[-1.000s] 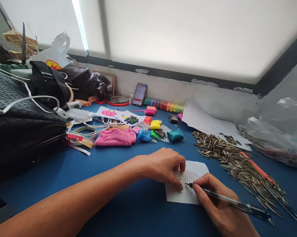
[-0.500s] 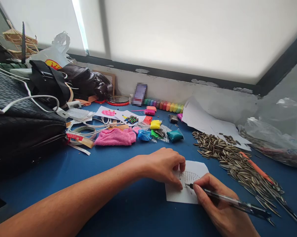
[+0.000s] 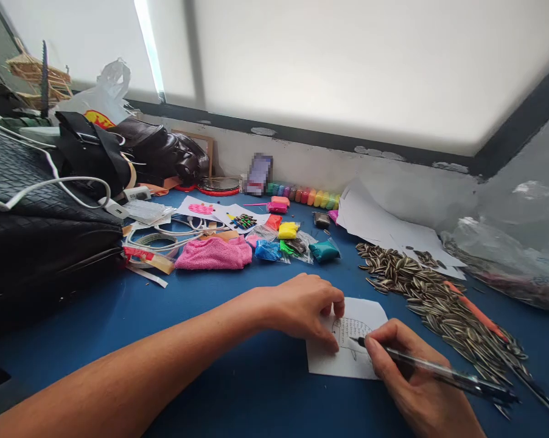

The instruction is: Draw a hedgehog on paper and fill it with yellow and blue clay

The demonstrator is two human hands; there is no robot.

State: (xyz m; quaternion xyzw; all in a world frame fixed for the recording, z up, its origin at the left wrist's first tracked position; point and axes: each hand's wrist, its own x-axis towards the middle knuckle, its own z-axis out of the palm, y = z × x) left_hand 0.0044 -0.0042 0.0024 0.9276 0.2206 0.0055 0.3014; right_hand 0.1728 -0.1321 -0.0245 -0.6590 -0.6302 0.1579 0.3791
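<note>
A small white sheet of paper (image 3: 322,360) lies on the blue table, bearing an outline with a rounded top and rows of small marks inside. My left hand (image 3: 304,307) rests at its left edge, thumb and fingers apart and fingertips pressing on the paper. Between the thumb and fingers of my right hand (image 3: 414,371) is a black pen with a clear barrel (image 3: 432,368). Its tip is at the marks inside the outline. Part of the drawing's right side is hidden behind my right hand.
Striped sunflower seeds (image 3: 439,304) lie heaped on the right, with an orange-handled tool (image 3: 475,310) on them. Behind are bags of coloured clay (image 3: 288,230), a pink cloth (image 3: 213,252), a phone (image 3: 258,174) and white sheets (image 3: 375,216). A black bag (image 3: 41,243) stands left.
My right hand and the pen have shifted slightly to the right, the tip moving across the marks. My left hand stays in place on the paper.
</note>
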